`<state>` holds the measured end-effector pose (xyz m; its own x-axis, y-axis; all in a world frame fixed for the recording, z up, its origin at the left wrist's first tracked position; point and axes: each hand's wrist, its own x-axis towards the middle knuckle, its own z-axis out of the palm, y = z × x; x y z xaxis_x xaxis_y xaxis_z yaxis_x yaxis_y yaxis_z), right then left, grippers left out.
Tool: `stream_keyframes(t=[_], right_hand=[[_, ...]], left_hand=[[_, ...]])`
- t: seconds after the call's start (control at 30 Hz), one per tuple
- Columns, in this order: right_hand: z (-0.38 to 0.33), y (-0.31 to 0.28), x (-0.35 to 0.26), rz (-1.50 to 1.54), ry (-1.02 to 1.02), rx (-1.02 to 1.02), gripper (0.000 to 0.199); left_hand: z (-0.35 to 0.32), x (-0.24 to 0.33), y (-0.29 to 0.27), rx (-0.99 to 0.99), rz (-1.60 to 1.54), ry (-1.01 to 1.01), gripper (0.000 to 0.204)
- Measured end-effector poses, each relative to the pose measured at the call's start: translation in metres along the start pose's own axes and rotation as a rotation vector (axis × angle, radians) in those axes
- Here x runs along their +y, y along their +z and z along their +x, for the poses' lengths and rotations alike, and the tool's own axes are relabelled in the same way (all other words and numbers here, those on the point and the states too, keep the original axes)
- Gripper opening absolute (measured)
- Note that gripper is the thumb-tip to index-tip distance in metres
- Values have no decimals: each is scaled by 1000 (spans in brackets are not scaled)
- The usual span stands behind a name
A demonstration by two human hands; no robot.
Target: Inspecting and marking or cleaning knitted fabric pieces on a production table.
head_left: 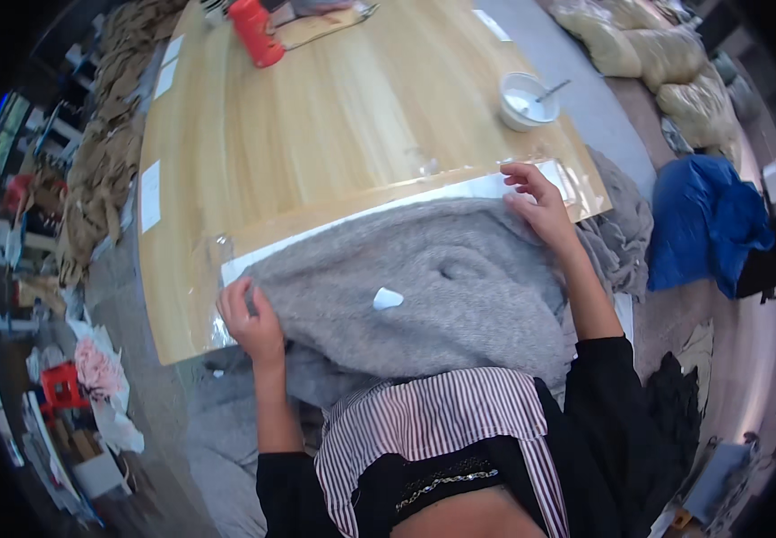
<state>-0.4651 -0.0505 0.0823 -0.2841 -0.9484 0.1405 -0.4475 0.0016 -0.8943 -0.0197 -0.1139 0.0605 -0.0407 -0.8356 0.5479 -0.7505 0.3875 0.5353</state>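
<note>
A fuzzy grey knit garment point(424, 260) lies across the near edge of the table and hangs down toward my lap. On its middle sits a small white piece point(388, 299), perhaps a label or scrap. My left hand point(253, 323) is closed at the garment's left end, thumb and fingers around its edge. At the far right corner of the knit is my right hand point(538, 206), its fingers apart and slightly bent, the thumb close to the fabric. A white strip point(361, 215) runs along the table beyond the garment's far edge.
The wooden-patterned table point(316, 117) bears a white bowl point(528, 101) with a utensil and a red bottle-like object point(256, 32). More grey knits point(616, 224) lie right of the table. A blue bag point(710, 224) stands farther right; brown garments point(105, 152) are piled left.
</note>
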Motion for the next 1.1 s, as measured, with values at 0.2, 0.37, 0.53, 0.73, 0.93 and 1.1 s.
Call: stream_keyframes(t=[0.2,0.37,0.53,0.73,0.93,1.1], right_hand=[[41,-39,-1,-280,23,501,45],[86,-35,-7,-866,-354,373,33],[116,-44,11,-922,-351,374,11],[119,-55,23,-586,-168,386,20],[124,-64,23,-41,-249,516,26],[121,-74,22,-567,-112,462,28]], left_hand=[[-32,50,28,-334,-12,209,17],[-36,48,28,-259,-94,176,16],[-33,49,25,-209,-87,234,17],[-24,52,23,-257,-155,116,16],[-7,72,48,-320,-56,218,36],[-24,74,64,-420,14,186,43]])
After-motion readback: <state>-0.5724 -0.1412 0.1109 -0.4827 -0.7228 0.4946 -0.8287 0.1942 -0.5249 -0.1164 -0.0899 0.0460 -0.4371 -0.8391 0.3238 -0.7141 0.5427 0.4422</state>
